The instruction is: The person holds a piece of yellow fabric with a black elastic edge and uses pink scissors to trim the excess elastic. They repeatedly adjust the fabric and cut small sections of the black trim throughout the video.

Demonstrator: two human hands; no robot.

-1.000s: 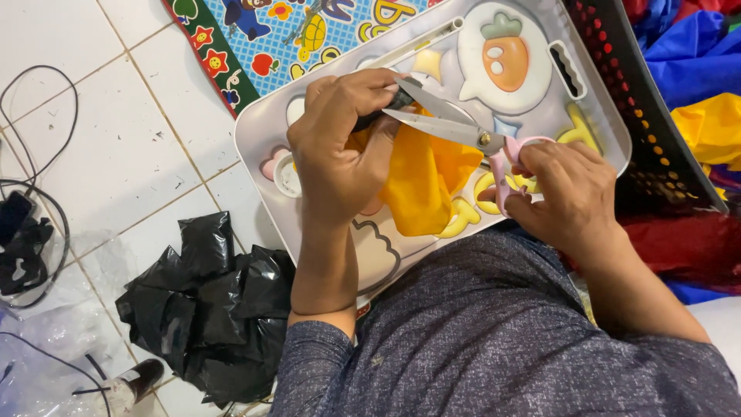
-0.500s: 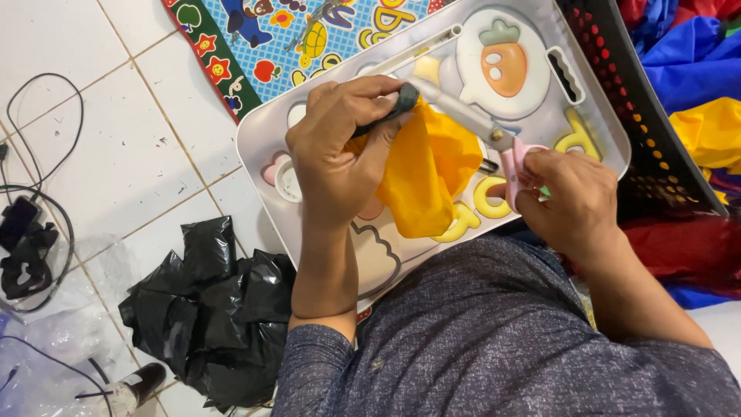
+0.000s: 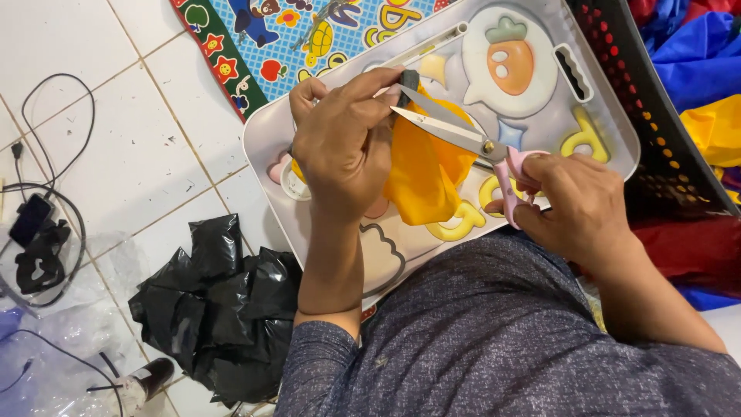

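Scissors open at the yellow cloth

My left hand (image 3: pixel 343 143) pinches the yellow cloth (image 3: pixel 424 174) over the tray (image 3: pixel 266 139); my right hand (image 3: pixel 575 205) grips pink-handled scissors (image 3: pixel 471 143), blades parted.

Left hand (image 3: pixel 343 143) with fingers pinched, right hand (image 3: pixel 575 205) curled, forearms converging mid-frame.

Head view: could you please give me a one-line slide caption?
Left hand holds yellow cloth while right hand opens pink-handled scissors over a tray.
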